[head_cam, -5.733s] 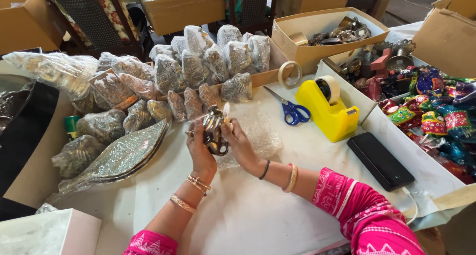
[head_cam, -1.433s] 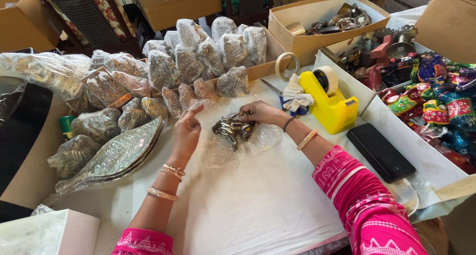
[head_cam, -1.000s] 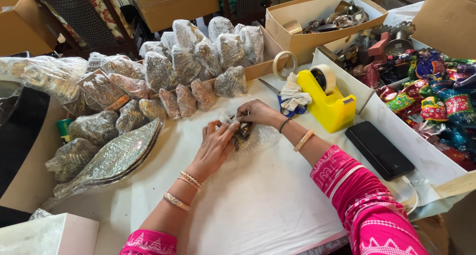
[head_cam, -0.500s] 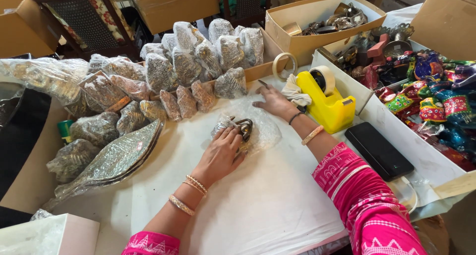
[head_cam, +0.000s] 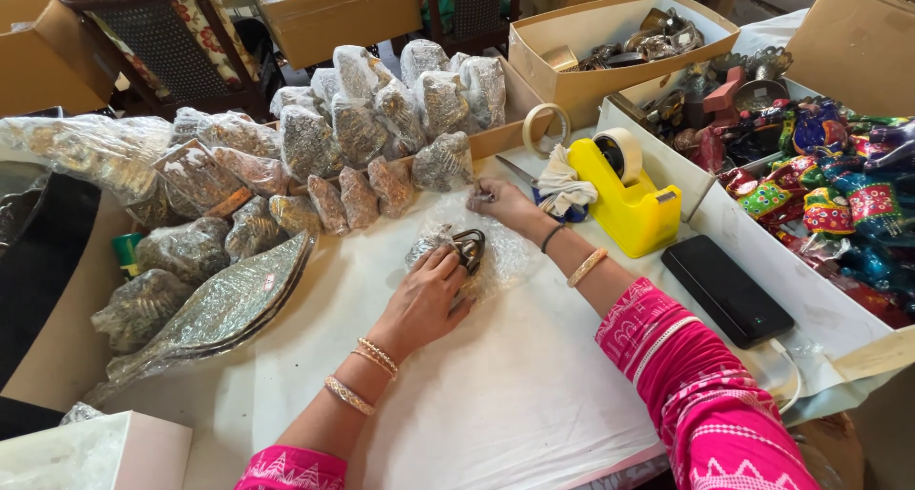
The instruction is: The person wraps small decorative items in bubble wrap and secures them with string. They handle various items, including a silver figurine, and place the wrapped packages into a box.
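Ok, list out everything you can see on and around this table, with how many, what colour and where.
metal ornament: one, dark, on bubble wrap at table centre
bubble wrap sheet: one, clear, under the ornament
wrapped bundles: many, clear wrap over silvery pieces, back and left of the table
leaf-shaped tray: one, silvery, wrapped, at left
tape dispenser: one, yellow, right of centre
tape roll: one, tan, behind the dispenser
scissors: one, blue handles partly hidden
phone: one, black, at right
cardboard boxes: several, brown, along the back
bright trinkets: many, multicoloured, in the right box
left hand: on the ornament
right hand: on the wrap's far edge
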